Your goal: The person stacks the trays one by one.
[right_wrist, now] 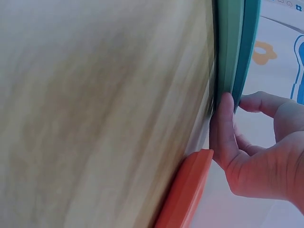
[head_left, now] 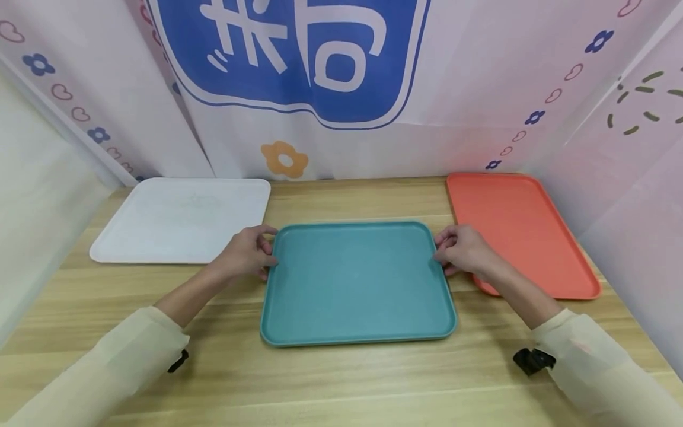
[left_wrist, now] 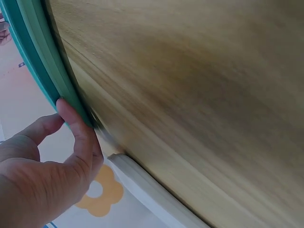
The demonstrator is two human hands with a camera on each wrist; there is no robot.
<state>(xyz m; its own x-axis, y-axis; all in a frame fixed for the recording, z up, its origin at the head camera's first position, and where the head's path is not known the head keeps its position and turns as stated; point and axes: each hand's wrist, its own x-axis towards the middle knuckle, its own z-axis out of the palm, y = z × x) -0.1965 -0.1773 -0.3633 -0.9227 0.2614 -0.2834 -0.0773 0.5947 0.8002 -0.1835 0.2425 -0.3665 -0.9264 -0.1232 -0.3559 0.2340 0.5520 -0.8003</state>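
A teal rectangular tray lies in the middle, close over the wooden table. My left hand pinches its left edge toward the far corner, thumb at the rim. On the opposite side my right hand pinches the right edge in much the same way. In the left wrist view, thumb and fingers meet at the tray's side, where a paler green band runs along the teal rim. Fingers press that same paler side in the right wrist view. The tray's underside is hidden.
A white tray rests at the back left, beside my left hand. At the back right, an orange-red tray lies partly under my right forearm. Printed cloth hangs behind the wooden table.
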